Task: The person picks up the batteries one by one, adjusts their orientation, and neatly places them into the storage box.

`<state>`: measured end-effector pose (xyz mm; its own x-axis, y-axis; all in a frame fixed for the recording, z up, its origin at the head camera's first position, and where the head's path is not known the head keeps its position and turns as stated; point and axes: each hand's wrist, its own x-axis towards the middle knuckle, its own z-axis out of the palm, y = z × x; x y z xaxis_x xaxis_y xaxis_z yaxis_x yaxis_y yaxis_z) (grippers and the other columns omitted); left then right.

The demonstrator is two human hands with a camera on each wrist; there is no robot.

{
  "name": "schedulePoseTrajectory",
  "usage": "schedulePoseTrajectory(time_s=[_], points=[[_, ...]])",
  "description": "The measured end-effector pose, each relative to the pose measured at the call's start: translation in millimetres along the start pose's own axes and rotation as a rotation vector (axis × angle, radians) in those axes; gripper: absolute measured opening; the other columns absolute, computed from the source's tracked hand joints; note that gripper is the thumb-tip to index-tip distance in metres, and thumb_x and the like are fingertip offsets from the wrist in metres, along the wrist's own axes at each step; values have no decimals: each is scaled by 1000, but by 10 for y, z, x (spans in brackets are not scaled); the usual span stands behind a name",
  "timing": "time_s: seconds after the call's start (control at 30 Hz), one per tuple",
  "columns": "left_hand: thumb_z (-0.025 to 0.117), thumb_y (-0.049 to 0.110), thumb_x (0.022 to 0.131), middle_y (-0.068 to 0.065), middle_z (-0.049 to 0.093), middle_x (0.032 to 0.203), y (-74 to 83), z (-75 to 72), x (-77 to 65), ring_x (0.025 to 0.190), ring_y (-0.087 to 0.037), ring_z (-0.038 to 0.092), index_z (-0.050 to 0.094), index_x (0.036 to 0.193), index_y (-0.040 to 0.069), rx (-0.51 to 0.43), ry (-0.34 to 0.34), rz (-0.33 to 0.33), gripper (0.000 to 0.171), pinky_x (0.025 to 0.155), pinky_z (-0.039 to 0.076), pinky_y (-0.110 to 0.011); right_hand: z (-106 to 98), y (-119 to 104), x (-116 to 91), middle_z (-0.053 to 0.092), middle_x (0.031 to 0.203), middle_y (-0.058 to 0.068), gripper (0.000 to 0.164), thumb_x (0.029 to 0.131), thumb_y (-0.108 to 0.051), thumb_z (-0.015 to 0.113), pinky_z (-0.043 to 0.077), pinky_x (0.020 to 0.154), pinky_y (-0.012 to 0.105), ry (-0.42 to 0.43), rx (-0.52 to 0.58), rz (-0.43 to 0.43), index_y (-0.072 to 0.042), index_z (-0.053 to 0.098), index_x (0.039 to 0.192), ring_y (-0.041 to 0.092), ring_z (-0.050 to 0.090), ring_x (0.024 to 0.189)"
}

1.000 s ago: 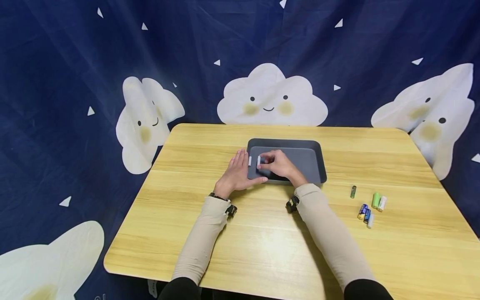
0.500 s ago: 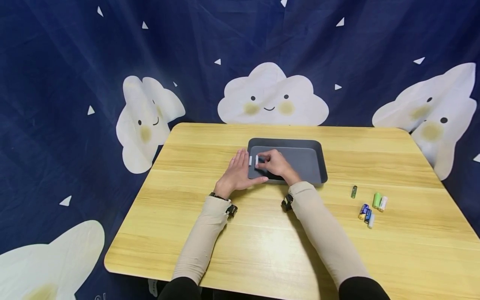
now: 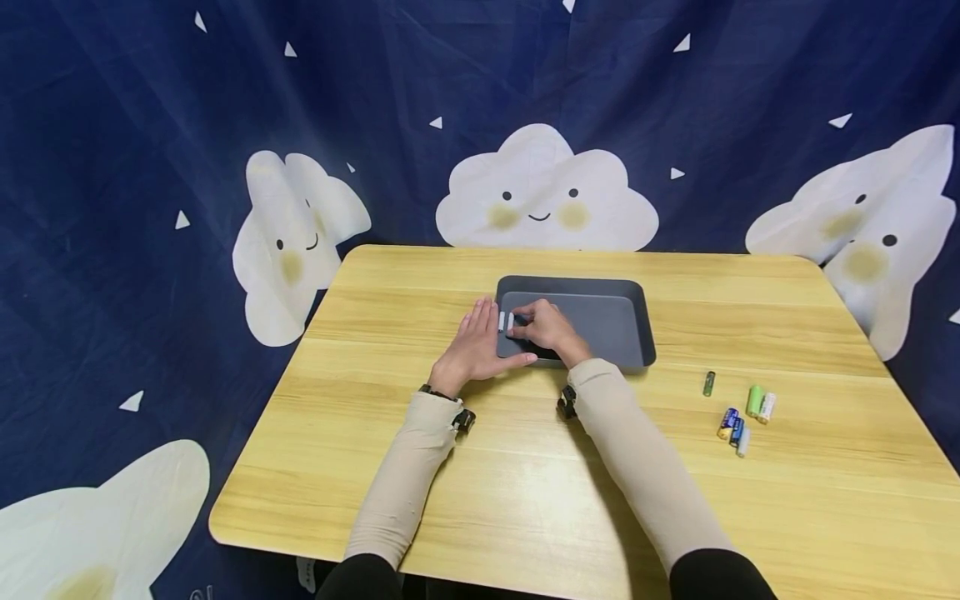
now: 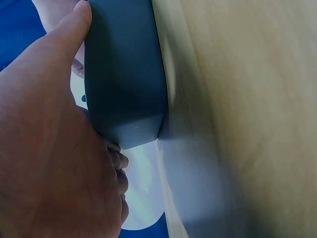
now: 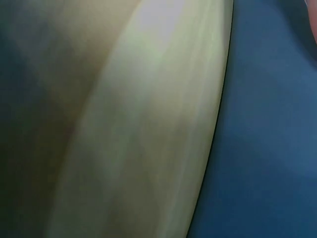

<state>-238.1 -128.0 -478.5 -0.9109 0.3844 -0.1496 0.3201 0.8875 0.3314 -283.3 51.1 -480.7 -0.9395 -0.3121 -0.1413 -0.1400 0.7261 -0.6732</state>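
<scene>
A dark grey rectangular tray stands on the table. My left hand lies with straight fingers along its left end, the thumb reaching along its front wall; the left wrist view shows the thumb at the tray's rim. Over the left part of the tray, my right hand pinches a small white battery between thumb and finger. Just left of it, by the tray's left wall, sits a second white battery, parallel to it. The right wrist view catches only table and the tray's side, with a sliver of skin.
Several loose batteries lie on the wooden table to the right: a dark green one, a light green one beside a white one, and a blue group with a pale one. A cloud-patterned curtain hangs behind.
My right hand has shifted left with the pinched battery, closing most of the distance to the other white battery. The left hand has stayed in place against the tray.
</scene>
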Motion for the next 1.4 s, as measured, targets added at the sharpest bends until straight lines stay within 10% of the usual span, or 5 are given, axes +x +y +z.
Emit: schedulePoseTrajectory(time_s=[0.17,1.13,1.4], points=[[52,80,91,-21,-6,175,17,-9,-19,164,-31,-5,2,164,-4,9,8,3,122,135,8,-48,10,-9,15,69,136,15,58,93,-34,79,57,93,50,9,-55,19,-13,63,144,33,70,120],[52,79,90,-20,-5,175,23,-4,-25,164,-31,-3,4,164,-4,4,20,8,121,135,9,-47,10,-53,29,64,144,11,63,91,-38,80,56,97,54,3,-105,15,-17,60,147,36,65,127],[51,81,89,-21,-2,175,13,6,-21,164,-31,-3,4,164,-4,7,20,5,123,134,9,-48,-130,8,-32,78,100,20,61,92,-28,80,53,68,34,36,-47,-51,-9,60,146,22,69,76]])
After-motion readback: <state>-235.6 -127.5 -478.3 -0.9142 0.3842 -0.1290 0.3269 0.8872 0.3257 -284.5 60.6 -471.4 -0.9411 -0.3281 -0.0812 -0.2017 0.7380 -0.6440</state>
